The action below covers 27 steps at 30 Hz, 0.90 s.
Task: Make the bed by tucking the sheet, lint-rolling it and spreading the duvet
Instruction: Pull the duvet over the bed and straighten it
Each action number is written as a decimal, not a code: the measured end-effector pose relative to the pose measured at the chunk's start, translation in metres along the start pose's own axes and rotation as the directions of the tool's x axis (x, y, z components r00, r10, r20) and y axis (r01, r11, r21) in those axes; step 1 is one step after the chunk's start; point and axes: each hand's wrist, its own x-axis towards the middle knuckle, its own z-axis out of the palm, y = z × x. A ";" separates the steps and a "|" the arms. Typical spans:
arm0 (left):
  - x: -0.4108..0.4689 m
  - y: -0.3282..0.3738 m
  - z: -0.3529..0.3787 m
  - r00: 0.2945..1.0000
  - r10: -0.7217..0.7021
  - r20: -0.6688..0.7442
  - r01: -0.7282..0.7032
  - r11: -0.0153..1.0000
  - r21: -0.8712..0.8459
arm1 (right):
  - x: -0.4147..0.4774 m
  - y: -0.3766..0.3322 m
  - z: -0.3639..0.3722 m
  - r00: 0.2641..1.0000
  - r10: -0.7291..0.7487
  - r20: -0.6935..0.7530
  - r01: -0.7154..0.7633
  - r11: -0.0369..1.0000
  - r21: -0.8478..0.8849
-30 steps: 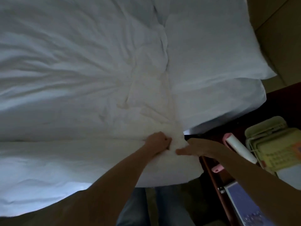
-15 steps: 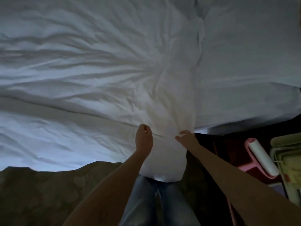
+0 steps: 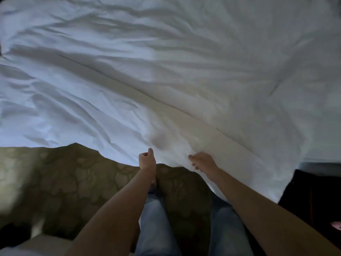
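Seems late in task: spreading of duvet (image 3: 166, 71) under way. Covers bed, wrinkled, near edge hanging over carpet (image 3: 60, 182). Pinched at that edge by left hand (image 3: 146, 160) and right hand (image 3: 202, 163), fingers curled into cloth. Sheet hidden below; tucking and lint-rolling impossible to check. Left to do: pulling straight, smoothing.

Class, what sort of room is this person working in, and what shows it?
Probably a bedroom, perhaps a hotel's: a large white duvet lies spread out, the left hand and right hand grip its edge, and patterned carpet lies below.
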 end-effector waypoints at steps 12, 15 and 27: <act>0.226 -0.008 -0.131 0.995 -0.087 0.052 0.089 0.996 -0.021 | 0.123 -0.045 0.211 0.941 0.263 0.213 -0.325 0.527 0.785; 0.217 -0.040 -0.159 0.994 -0.091 0.058 0.096 0.990 -0.100 | 0.130 -0.047 0.228 0.959 0.267 0.097 -0.232 0.538 0.810; 0.226 -0.084 -0.214 0.956 -0.267 0.122 0.280 0.954 -0.109 | 0.083 -0.087 0.273 0.958 0.222 0.180 -0.276 0.885 0.375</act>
